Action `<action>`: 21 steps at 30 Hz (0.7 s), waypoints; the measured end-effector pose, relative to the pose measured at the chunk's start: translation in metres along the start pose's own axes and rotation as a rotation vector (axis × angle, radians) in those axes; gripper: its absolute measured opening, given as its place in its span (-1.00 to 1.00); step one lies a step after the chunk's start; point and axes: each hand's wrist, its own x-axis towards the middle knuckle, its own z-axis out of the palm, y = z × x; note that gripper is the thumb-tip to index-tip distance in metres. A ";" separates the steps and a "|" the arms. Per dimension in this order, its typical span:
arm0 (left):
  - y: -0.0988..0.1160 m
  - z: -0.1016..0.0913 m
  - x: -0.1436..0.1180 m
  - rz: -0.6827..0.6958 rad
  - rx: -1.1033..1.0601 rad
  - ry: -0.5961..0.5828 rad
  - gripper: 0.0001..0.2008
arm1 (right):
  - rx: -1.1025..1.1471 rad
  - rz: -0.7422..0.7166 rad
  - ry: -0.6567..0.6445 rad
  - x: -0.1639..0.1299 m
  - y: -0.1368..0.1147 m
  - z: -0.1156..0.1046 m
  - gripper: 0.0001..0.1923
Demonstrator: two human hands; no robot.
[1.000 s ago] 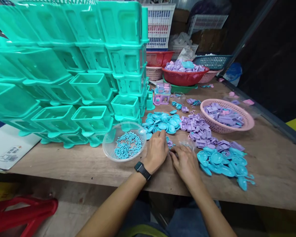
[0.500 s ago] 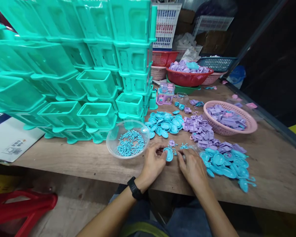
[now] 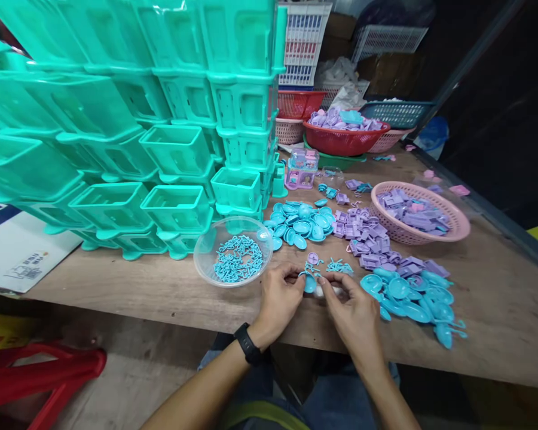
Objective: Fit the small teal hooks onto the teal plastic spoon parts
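Between thumb and fingers, my left hand [image 3: 278,301] grips a small blue oval plastic dish [image 3: 310,283] just over the table. My right hand [image 3: 353,307] is closed in a pinch at the dish's right edge; whatever its fingertips hold is too small to make out. Beneath the right fingers lies a whitish object [image 3: 323,292], partly hidden. Small blue hook-like pieces [image 3: 339,266] and a round purple piece [image 3: 312,258] lie just beyond the hands. Left of my left hand, a clear bowl [image 3: 200,263] holds many similar blue pieces.
Stacked green plastic housings [image 3: 174,209] rise at the left. Blue dishes lie in a far pile [image 3: 301,227] and a right pile [image 3: 399,289], with purple parts [image 3: 367,239] between. A pink basket [image 3: 457,230] and red basket [image 3: 349,142] hold purple parts.
My right hand's fingers have come up to the blue dish and closed in a pinch at its edge. The dish has tilted slightly in my left hand.
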 end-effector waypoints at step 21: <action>0.002 -0.001 -0.004 0.119 0.400 0.019 -0.88 | -0.269 -0.166 0.052 0.004 0.013 0.010 -0.57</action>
